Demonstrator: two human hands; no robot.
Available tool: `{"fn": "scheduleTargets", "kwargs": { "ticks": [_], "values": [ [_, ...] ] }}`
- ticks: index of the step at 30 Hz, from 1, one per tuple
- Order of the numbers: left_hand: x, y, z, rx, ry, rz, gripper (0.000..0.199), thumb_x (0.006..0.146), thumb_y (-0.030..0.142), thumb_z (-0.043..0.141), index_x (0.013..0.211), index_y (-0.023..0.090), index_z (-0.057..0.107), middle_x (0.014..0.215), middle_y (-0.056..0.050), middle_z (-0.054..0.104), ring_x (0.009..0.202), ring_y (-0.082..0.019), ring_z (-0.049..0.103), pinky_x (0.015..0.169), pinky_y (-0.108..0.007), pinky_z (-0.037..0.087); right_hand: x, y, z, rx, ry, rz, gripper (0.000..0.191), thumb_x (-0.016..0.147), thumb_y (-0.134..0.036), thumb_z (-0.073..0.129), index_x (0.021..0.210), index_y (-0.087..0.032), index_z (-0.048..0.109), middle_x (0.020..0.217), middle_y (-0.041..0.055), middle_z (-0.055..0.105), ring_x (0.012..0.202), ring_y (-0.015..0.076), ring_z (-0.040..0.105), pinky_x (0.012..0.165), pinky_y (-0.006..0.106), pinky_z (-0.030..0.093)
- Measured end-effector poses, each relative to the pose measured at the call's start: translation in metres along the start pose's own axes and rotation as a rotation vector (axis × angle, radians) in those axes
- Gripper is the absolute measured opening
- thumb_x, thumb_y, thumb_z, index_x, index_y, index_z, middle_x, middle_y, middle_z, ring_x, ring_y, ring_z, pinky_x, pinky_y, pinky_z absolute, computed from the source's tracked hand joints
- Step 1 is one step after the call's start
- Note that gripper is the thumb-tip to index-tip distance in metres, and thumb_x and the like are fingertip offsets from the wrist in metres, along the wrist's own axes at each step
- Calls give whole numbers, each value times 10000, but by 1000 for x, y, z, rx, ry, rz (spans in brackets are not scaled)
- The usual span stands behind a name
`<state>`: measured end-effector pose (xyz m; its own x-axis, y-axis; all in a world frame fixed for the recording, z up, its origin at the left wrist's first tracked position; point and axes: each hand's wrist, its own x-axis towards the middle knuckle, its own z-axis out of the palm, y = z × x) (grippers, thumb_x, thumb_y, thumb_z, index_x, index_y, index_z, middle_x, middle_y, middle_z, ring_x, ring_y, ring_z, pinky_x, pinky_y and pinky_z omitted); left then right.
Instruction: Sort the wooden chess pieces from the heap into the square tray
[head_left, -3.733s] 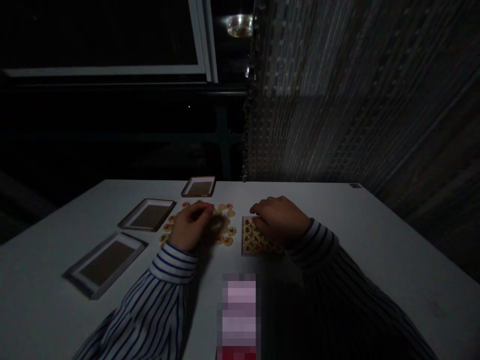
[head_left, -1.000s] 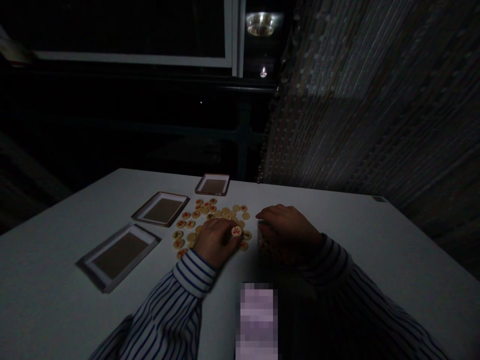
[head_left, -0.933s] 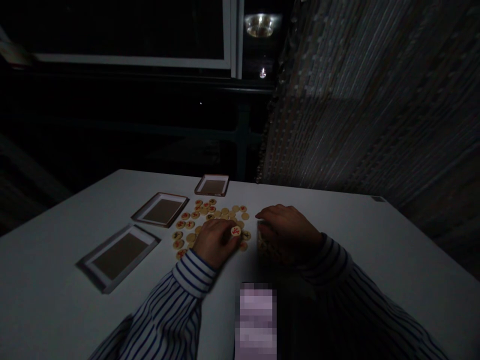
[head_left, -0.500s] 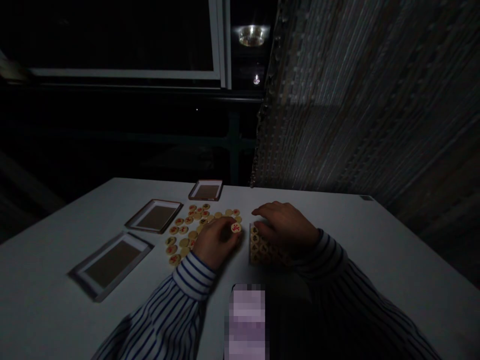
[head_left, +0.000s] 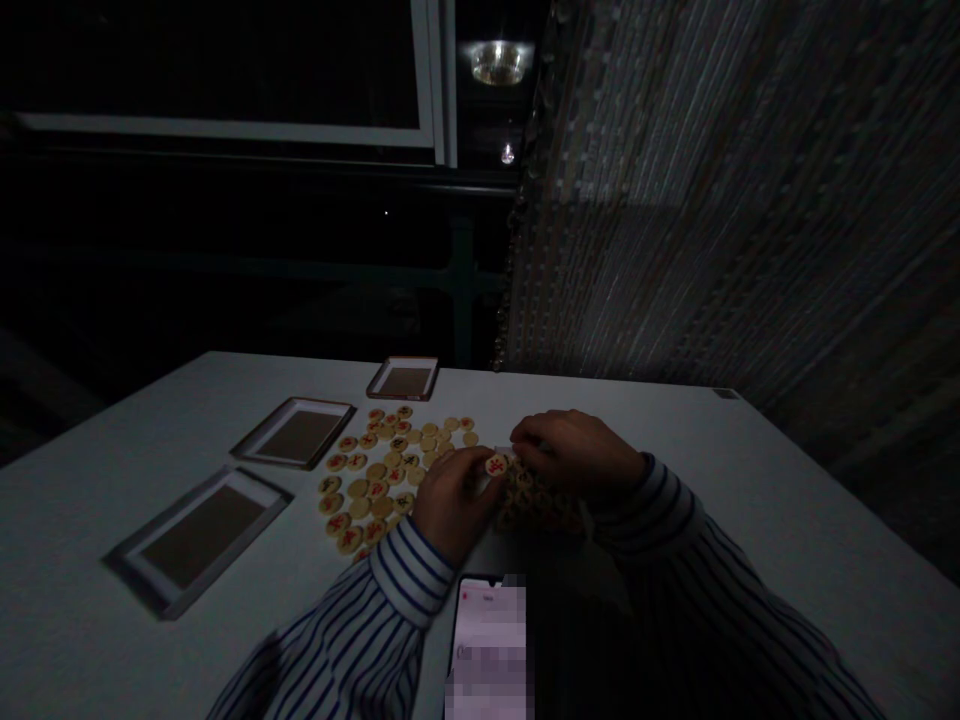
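My left hand is closed, pinching a round Chinese chess piece with a red character between thumb and fingers. It holds the piece at the far left corner of a shallow box with rows of chess pieces in it. Over the far side of that box is my right hand, its fingers curled together close to the held piece. Whatever those fingertips grip is too dark to make out. Part of the box lies hidden under my right hand and in shadow.
Many loose chess pieces, some face up, spread left of my left hand. Three shallow trays or lids lie further left and back. A lit phone lies at the front of the white table. A bead curtain hangs behind.
My left hand has moved right with the chess piece, up to the box. My right hand's fingers, spread before, have drawn in toward it. The view has shifted slightly.
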<state>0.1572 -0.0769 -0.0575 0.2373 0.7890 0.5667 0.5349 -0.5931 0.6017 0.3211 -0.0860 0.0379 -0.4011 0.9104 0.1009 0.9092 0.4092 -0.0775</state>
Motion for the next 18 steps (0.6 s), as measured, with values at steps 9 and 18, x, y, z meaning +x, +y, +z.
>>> {"fn": "scheduleTargets", "kwargs": {
  "ticks": [9,18],
  "values": [
    [-6,-1,3,46,-33,-14,183,735,290,538,880,181,566,794,-46,626,751,-171,568,682,-307,451,4,1,10,132,-121,-10,233,791,-320,430,927,-231,597,853,24,660,757,154,589,634,241,367],
    [-5,4,1,39,-37,-1,190,721,297,555,866,174,566,782,-45,636,726,-171,584,652,-303,462,6,-5,9,223,-175,-9,239,771,-341,470,908,-198,603,822,25,654,714,135,582,624,221,383]
  ]
}}
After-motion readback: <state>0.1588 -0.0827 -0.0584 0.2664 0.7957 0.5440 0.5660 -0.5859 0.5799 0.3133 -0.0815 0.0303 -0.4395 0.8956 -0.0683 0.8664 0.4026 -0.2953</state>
